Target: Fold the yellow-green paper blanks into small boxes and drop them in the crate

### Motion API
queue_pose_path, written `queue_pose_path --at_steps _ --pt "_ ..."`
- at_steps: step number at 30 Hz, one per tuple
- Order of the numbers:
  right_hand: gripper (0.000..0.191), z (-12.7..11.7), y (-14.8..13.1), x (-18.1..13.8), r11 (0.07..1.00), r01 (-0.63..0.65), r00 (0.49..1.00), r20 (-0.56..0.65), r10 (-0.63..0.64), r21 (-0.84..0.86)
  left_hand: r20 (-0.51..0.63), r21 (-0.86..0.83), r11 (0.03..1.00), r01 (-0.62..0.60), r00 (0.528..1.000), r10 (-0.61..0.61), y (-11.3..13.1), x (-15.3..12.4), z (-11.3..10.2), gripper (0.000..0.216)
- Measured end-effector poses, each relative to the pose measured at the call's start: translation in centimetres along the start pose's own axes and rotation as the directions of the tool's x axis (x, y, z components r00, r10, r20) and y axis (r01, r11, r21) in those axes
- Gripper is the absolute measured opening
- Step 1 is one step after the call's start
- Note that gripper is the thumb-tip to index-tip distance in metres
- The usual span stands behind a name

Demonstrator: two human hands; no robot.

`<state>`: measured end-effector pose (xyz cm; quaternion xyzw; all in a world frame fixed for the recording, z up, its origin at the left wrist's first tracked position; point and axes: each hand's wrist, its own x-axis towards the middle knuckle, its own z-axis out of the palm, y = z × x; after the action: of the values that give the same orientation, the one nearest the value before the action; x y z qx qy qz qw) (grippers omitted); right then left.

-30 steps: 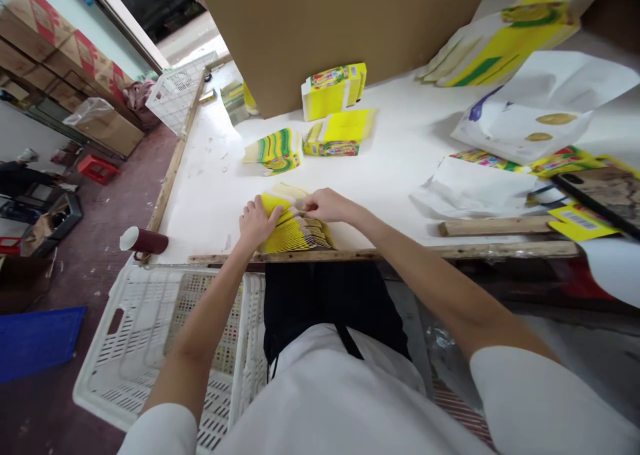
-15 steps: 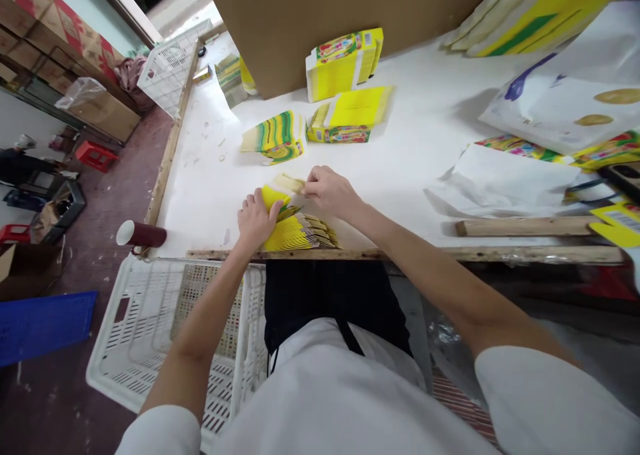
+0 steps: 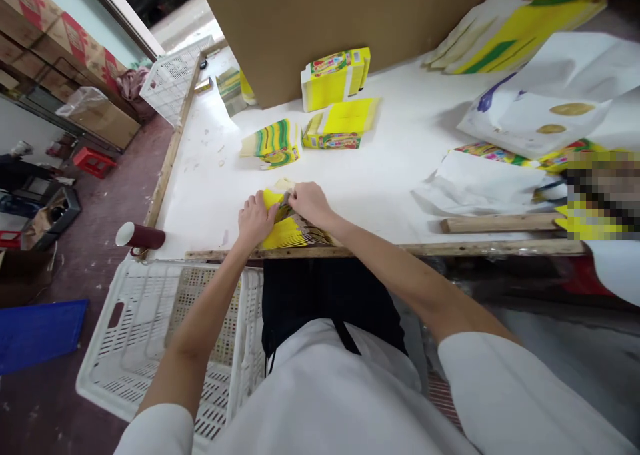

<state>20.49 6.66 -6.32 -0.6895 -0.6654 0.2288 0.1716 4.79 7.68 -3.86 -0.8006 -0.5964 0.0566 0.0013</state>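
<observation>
A fanned stack of flat yellow carton blanks [image 3: 293, 232] lies at the near edge of the white table [image 3: 380, 182]. My left hand [image 3: 255, 219] presses on the stack's left side, fingers over the top blank. My right hand [image 3: 309, 203] pinches the top blank's upper edge, close beside the left hand. Farther back lie a striped yellow-green flat carton [image 3: 270, 142], a folded yellow box lying flat [image 3: 340, 125] and an upright yellow box [image 3: 333, 78].
A large brown cardboard sheet [image 3: 325, 22] stands at the back. White paper and printed sheets [image 3: 525, 115] cover the right side, with a wooden bar [image 3: 500, 224] near the edge. A white plastic crate [image 3: 165, 335] sits below left, and a dark red cup [image 3: 140, 236] at the table corner.
My right hand had lifted a blank up and away from the stack; it has now come back down and closer to my left hand on the stack top.
</observation>
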Motion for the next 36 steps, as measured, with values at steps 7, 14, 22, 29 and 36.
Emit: queue_pose_path --at_steps 7,14,22,29,36 --pt "0.030 -0.2 -2.1 -0.8 0.996 0.018 0.993 0.116 -0.028 0.093 0.006 -0.022 1.000 0.010 1.000 -0.010 0.1 -0.2 -0.3 0.053" --pt "0.030 -2.9 2.3 -1.0 0.988 0.102 0.991 0.079 -0.112 0.116 0.032 -0.123 0.988 0.089 0.996 -0.086 0.2 0.3 -0.6 0.056" --pt "0.026 -5.5 5.1 -0.6 0.913 0.259 0.879 0.316 -0.358 0.315 -0.001 -0.073 0.996 0.059 0.998 -0.059 0.2 0.3 -0.1 0.055" --pt "0.025 -2.1 4.3 0.4 0.963 0.268 0.961 -0.077 -0.267 0.002 -0.002 -0.020 0.998 0.053 0.999 -0.053 0.3 0.3 0.0 0.055" --pt "0.021 -1.6 3.8 0.8 0.970 0.243 0.969 -0.038 -0.242 0.005 -0.010 -0.015 0.999 0.051 0.999 -0.051 0.4 0.3 0.1 0.053"
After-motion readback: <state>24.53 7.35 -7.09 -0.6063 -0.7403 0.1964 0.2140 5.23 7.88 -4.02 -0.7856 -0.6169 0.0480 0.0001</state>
